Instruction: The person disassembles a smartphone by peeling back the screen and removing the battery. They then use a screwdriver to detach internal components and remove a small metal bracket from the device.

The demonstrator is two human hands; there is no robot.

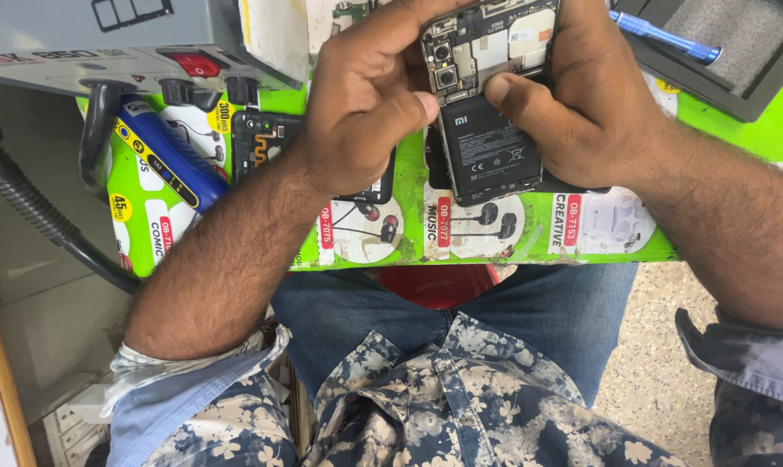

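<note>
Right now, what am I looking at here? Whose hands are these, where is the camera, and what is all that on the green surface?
The camera sits on a person's head and looks down past their lap. The left hand and right hand together hold an opened phone, back cover off, so its black battery and camera modules show. Both thumbs press near the battery's top edge. Below lies a green printed mat. On it rest a black phone frame and a blue handheld tool. A grey machine with a red switch stands top left.

Grey station box (89,39) and black hose (28,207) crowding left side.
</note>
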